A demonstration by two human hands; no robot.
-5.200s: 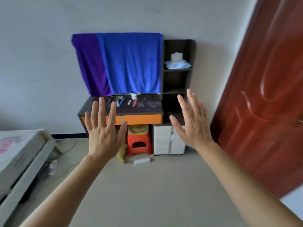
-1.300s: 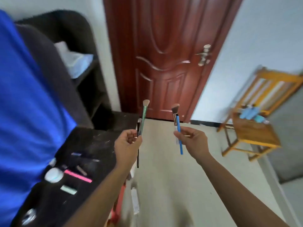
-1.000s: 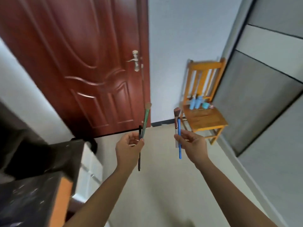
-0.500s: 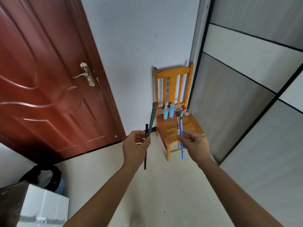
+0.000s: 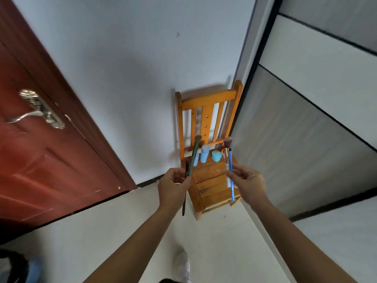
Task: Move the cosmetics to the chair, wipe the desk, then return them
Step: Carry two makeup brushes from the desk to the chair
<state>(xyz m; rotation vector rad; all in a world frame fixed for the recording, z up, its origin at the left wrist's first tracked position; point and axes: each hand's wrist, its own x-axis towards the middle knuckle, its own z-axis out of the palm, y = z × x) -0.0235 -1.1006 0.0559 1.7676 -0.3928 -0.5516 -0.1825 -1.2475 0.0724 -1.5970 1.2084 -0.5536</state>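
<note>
Left of centre, my left hand [image 5: 173, 186] has its fingers clamped on a green brush [image 5: 194, 154] and a black pencil [image 5: 184, 193]. At centre is the wooden chair [image 5: 208, 101], with blue bottles [image 5: 204, 154] on its seat. Right of centre, my right hand [image 5: 248, 184] pinches a pink-tipped brush [image 5: 226, 148] and a blue pencil [image 5: 231, 174]. I judge I'm mid-carry; next, lay them on the seat.

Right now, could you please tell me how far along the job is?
Early. Done: a bottle and a sponge sit on the chair. In hand: the left hand grips a green brush and a black pencil, the right hand a pink brush and a blue pen, not yet set down. Left: set these down, wipe the desk and return everything; the desk is out of view.
</note>
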